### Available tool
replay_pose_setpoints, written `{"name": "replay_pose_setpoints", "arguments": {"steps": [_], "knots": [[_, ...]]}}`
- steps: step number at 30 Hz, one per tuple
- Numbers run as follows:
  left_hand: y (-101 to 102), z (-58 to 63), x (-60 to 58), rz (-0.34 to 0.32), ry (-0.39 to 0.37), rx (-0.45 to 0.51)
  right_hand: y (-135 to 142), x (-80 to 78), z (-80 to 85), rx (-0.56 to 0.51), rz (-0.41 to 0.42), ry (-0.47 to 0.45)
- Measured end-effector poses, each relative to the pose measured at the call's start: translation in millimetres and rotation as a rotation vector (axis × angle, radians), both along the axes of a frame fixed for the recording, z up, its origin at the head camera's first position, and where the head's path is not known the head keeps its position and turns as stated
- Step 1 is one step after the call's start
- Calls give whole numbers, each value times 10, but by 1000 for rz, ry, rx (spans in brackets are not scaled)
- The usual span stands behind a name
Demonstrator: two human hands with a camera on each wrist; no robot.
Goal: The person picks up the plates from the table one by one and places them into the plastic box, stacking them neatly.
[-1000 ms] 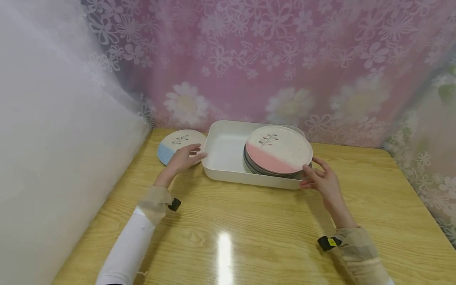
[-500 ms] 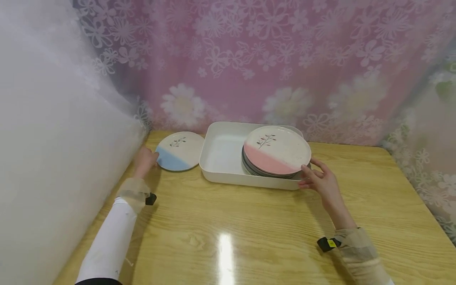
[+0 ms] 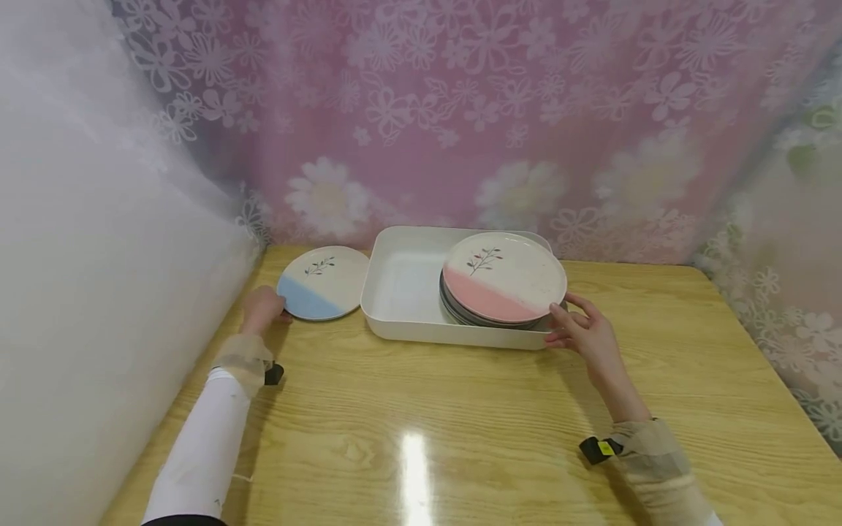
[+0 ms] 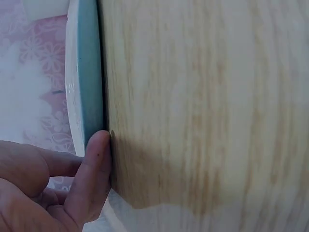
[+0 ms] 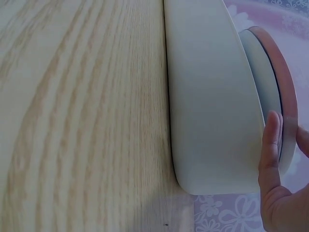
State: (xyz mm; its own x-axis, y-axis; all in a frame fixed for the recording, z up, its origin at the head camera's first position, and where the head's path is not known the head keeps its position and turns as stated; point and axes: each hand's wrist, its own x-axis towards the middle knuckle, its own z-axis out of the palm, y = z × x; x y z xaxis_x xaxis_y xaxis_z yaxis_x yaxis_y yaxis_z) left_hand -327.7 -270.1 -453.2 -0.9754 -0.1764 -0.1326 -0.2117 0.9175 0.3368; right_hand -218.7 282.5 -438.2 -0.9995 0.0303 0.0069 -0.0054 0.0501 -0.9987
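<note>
At the left, a round blue-and-cream plate (image 3: pixel 322 281) with a sprig pattern lies on the table beside a white tray (image 3: pixel 430 332). My left hand (image 3: pixel 261 308) holds that plate's left edge; in the left wrist view a fingertip (image 4: pixel 99 145) sits low against the blue rim, close to the wood. A pink-and-cream plate (image 3: pixel 503 277) tops a stack of darker plates (image 3: pixel 454 307) in the tray's right half. My right hand (image 3: pixel 588 332) pinches the pink plate's right rim, thumb above and fingers below. Seen from the right wrist, the pink rim (image 5: pixel 277 63) stands slightly apart from the plate beneath.
The wooden table (image 3: pixel 368 424) stretches in front of the tray. A pink flowered curtain (image 3: pixel 421 131) hangs right behind it, and a white wall (image 3: pixel 112 256) runs close along the left side.
My left hand has moved left, from over the plate by the tray's edge to the blue plate's left rim. The right hand keeps its pinch on the pink plate.
</note>
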Motion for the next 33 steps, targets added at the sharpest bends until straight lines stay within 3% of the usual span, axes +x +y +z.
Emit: {"name": "replay_pose_setpoints", "arguments": {"steps": [3,9,12,16,19,22,27,33], "knots": [[-10,36,17,12,-3,13,-13,4,2,-6,3,0],[-1,69,59,59,25,145,1,5,17,-3,2,-7],[-16,12,73,129,30,375,-2,1,16,-9,0,-7],[-12,-65,110,231,53,803,-6,4,8,-19,3,-11],[21,-40,169,247,79,1016,-4,11,9,-14,11,-13],[52,61,251,252,89,1159,-4,18,12,-7,19,-14],[101,261,410,276,116,1253,7,23,22,4,36,-26],[114,354,603,307,233,1331,49,61,33,29,62,-24]]}}
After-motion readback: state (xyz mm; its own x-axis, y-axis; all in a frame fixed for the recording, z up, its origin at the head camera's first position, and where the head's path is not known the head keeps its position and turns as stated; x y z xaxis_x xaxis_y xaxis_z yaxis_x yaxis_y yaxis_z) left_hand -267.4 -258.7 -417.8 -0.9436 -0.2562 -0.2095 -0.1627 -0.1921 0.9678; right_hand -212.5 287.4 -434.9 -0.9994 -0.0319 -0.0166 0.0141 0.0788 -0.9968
